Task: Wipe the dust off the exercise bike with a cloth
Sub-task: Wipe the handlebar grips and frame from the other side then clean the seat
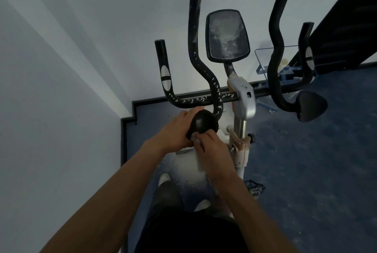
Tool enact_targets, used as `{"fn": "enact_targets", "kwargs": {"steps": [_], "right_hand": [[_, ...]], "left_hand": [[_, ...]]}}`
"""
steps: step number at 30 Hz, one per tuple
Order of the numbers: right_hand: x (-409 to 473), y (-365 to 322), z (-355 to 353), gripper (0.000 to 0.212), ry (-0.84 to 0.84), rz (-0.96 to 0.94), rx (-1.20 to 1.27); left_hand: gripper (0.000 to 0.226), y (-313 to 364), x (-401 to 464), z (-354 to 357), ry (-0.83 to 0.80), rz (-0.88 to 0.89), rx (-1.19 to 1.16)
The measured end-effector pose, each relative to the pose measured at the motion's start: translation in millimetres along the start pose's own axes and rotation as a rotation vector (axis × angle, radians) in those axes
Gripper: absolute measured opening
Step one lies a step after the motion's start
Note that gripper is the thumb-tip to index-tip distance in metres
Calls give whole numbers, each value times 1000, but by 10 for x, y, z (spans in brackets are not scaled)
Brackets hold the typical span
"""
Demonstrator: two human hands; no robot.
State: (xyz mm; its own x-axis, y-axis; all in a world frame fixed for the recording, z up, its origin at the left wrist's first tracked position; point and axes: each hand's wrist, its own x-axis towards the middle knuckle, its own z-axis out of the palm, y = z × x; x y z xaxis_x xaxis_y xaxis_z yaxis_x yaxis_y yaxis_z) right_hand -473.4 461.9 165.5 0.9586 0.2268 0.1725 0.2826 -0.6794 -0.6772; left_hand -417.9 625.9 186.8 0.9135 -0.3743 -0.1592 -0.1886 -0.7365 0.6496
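The exercise bike (243,99) stands in front of me, with black curved handlebars speckled with white dust and a dusty console screen (226,35) on top. My left hand (175,130) grips the left black elbow pad (203,122) from its left side. My right hand (212,150) presses a small white cloth (199,156) against the pad's near edge; most of the cloth is hidden under the fingers. The matching right elbow pad (311,106) sits untouched further right.
A white wall corner with black skirting lies to the left and behind the bike. Blue carpet (316,161) spreads to the right. A blue wire rack (285,69) stands behind the handlebars and a dark staircase edge at upper right. My shoes and a pedal (254,186) are below.
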Motion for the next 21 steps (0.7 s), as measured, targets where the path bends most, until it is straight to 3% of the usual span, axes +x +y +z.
{"fn": "enact_targets", "kwargs": {"steps": [4,8,13,17,21], "right_hand": [[238,-51,-74,22,123,-63,-47],[281,-46,-10,27,56,-26,-167],[16,-20,-66,28,-45,-51,-66],[178,11,-148,33,62,-5,-34],[344,-62,-149,22,52,48,-94]], "left_hand": [[105,7,-12,17,21,1,28],[105,10,-19,25,21,2,15],[104,-2,-4,20,17,1,66],[110,21,-7,22,14,-22,61],[108,46,-25,17,19,-21,40]]}}
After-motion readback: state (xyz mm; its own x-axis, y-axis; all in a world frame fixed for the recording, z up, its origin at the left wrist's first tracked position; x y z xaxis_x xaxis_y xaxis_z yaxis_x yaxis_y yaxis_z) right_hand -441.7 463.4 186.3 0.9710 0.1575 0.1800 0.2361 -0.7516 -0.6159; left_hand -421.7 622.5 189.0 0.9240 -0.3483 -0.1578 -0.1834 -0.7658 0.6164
